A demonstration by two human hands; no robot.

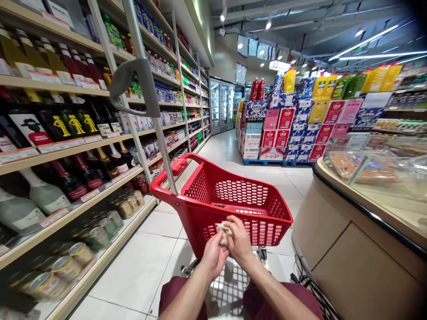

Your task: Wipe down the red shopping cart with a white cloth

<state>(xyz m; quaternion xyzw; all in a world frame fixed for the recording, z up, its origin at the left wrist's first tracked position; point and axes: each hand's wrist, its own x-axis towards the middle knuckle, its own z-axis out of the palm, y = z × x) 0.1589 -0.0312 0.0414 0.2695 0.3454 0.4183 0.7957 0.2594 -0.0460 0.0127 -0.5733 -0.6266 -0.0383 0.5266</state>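
A small crumpled whitish cloth (224,232) is pinched between my two hands, low in the middle of the view. My left hand (213,254) grips it from the left and below, while the fingers of my right hand (239,240) curl over it from the right. Just beyond them stands a red plastic shopping basket cart (189,224) with perforated walls; the cloth overlaps its near side, and I cannot tell whether it touches. From the cart's left end a grey pull handle (154,89) rises on a metal pole. No goods show inside the basket.
Drink shelves (66,155) run along the left, with bottles above and cans (80,253) low down. A counter (353,231) with a glass top curves at the right, black cables (302,275) at its foot. Stacked drink cartons (276,133) stand ahead on white floor tiles (133,253).
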